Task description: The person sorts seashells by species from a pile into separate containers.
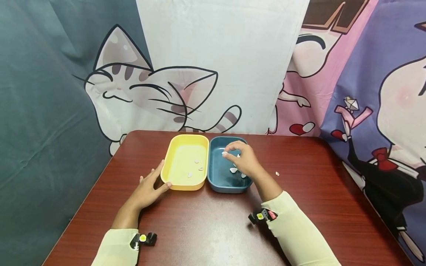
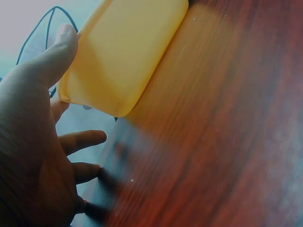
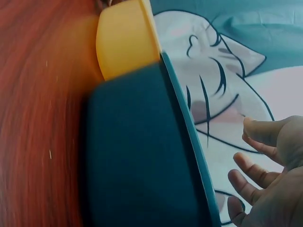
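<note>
In the head view my right hand is above the blue tray, pinching a small white shell-like piece between thumb and fingertips. Several similar white pieces lie in that tray, partly hidden by the hand. My left hand touches the near left corner of the yellow tray, thumb at the rim and the other fingers spread along its left side. A few white pieces are scattered inside the yellow tray. The right wrist view shows the fingers above the blue rim, but the pinched piece is not clear there.
Both trays stand side by side near the far edge of the dark red wooden table. One loose white piece lies on the wood right of the blue tray. Behind hangs a cloth printed with cartoon figures.
</note>
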A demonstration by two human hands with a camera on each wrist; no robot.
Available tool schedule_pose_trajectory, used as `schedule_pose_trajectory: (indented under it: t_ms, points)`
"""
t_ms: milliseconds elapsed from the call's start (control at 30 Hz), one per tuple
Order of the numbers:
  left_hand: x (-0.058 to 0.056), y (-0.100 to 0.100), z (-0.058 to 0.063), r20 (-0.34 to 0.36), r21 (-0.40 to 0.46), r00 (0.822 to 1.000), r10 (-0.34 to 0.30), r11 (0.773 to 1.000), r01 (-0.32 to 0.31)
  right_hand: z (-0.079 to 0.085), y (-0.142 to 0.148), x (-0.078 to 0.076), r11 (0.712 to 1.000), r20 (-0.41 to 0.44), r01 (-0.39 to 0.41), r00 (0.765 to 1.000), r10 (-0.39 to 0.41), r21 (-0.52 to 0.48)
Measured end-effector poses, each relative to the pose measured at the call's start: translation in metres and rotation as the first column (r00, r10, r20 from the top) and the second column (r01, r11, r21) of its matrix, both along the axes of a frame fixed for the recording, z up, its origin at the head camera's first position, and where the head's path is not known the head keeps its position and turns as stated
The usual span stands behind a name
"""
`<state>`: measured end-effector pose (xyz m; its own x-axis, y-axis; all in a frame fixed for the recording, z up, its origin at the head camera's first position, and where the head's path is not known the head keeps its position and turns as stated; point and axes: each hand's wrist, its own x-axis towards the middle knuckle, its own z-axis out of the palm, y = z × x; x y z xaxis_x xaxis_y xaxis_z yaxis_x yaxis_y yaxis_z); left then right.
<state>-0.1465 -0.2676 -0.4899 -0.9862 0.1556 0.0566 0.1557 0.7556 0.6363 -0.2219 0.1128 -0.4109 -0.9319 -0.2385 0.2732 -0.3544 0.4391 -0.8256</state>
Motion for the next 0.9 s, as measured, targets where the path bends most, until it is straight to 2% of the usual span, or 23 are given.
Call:
schedule_pose_trajectory:
  t_ms: [200, 567, 900]
  points:
    - [0.001, 0.001, 0.0, 0.008, 0.007, 1.0, 0.0, 1.0, 0.0, -0.002, -0.023, 0.006, 0.998, 0.043, 0.01, 0.999, -0.013, 0.06]
    - [0.001, 0.001, 0.003, 0.004, 0.004, 1.0, 0.0, 1.0, 0.0, -0.004, -0.061, 0.01, 0.997, 0.115, -0.013, 0.993, 0.004, 0.08]
    - [0.001, 0.0, 0.002, 0.003, 0.007, 1.0, -0.001, 1.0, 0.001, -0.005, -0.079, 0.009, 0.992, 0.125, -0.028, 0.992, 0.012, 0.127]
